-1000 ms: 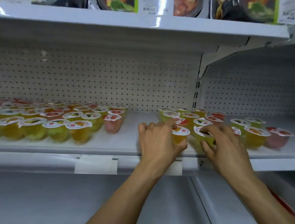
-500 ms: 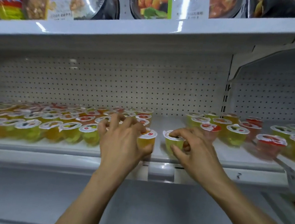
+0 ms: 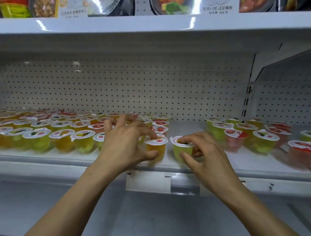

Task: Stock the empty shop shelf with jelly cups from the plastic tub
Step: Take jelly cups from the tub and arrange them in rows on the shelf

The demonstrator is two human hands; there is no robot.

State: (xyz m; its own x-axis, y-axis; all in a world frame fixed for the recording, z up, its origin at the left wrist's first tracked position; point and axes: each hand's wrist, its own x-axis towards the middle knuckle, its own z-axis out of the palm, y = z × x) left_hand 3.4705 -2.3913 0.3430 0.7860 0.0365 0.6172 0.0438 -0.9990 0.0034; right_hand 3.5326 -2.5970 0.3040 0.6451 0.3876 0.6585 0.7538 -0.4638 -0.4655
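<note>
Both hands work at the front of the white shelf [image 3: 249, 171]. My left hand [image 3: 124, 145] pinches an orange jelly cup [image 3: 156, 147] between thumb and fingers, right beside the packed rows of jelly cups [image 3: 42, 132] on the left. My right hand [image 3: 204, 156] grips a green jelly cup [image 3: 181, 148] by its lid and side, a little right of the orange one. Both cups stand upright on the shelf. A looser group of jelly cups [image 3: 252, 137] sits further right. The plastic tub is out of view.
A perforated white back panel [image 3: 134, 89] closes the shelf behind. The shelf above [image 3: 158, 27] carries packaged meals and snack bags. A lower white shelf [image 3: 142, 220] runs under my forearms. A vertical divider [image 3: 246, 99] separates the right bay.
Both hands carried their cups leftward from the right group toward the packed rows on the left. The view followed to the left and drew closer.
</note>
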